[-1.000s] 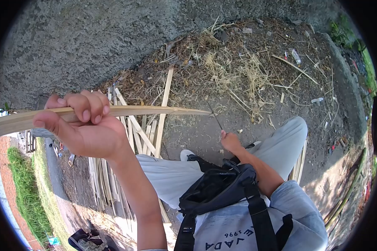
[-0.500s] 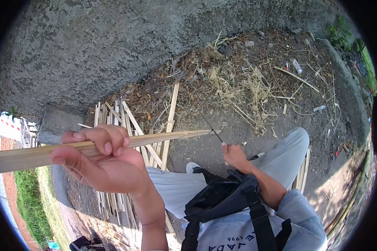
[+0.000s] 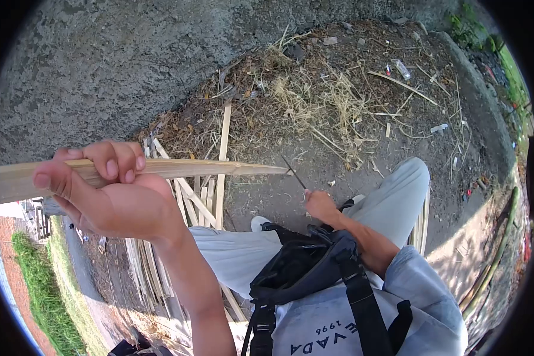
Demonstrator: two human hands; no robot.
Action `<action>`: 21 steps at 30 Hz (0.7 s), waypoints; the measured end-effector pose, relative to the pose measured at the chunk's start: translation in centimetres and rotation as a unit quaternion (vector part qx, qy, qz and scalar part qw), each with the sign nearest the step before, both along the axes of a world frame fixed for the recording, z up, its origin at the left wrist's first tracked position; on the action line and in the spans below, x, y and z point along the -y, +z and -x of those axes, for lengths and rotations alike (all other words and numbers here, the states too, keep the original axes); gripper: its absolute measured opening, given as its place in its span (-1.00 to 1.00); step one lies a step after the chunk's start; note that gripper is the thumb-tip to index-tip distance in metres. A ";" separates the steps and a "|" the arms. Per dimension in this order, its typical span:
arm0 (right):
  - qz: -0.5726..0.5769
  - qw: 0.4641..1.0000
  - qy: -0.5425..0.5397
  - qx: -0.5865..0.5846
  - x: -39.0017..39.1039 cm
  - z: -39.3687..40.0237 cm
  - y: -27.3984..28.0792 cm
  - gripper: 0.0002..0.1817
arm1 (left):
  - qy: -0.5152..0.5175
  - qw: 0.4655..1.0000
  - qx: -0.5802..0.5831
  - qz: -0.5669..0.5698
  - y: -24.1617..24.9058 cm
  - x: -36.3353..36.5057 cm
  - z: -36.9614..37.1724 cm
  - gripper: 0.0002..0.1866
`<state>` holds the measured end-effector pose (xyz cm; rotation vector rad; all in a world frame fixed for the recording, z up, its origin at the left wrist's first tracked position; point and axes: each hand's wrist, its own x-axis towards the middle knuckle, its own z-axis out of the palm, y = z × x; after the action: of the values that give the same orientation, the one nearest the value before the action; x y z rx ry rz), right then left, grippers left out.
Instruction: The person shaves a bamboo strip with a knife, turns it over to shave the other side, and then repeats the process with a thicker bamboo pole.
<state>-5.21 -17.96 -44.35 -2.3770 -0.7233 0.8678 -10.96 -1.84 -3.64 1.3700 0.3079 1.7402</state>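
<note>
A long pale bamboo strip runs across the view from the left edge, narrowing to a split, tapered end near the middle. My left hand is closed around it, palm up, fingers curled over the top and thumb along the near side. In my right hand, low between the knees, is a thin dark-bladed knife. Its blade points up and away and crosses the strip's tapered end in this view. A black bag hangs at my front, below the right wrist.
More bamboo strips lie on the ground at left, partly under my left arm. Shavings and dry leaves cover the soil by a rough concrete wall. A plastic bottle lies at upper right, and long poles at far right.
The whole view has shifted, so hands and ground appear further up and left. My left hand has moved slightly left with the strip. Both grips stay closed.
</note>
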 end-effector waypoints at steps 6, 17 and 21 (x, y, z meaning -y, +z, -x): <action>0.032 0.998 0.014 0.045 2.8 0.7 -2.9 -0.53 | 0.019 1.000 0.004 0.023 0.1 -0.5 -0.7 -0.52; 0.079 0.984 0.155 0.028 4.1 -0.8 -2.5 -0.53 | 0.026 0.999 0.001 0.042 0.3 -2.2 -0.2 -0.57; 0.124 0.990 0.066 -0.005 4.1 -1.9 3.4 -0.48 | 0.023 0.999 0.002 0.049 0.6 -2.9 0.0 -0.58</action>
<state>-3.36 -22.05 -40.91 -2.5620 -0.8173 1.0807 -11.00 1.07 -3.03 1.2971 0.4200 1.7414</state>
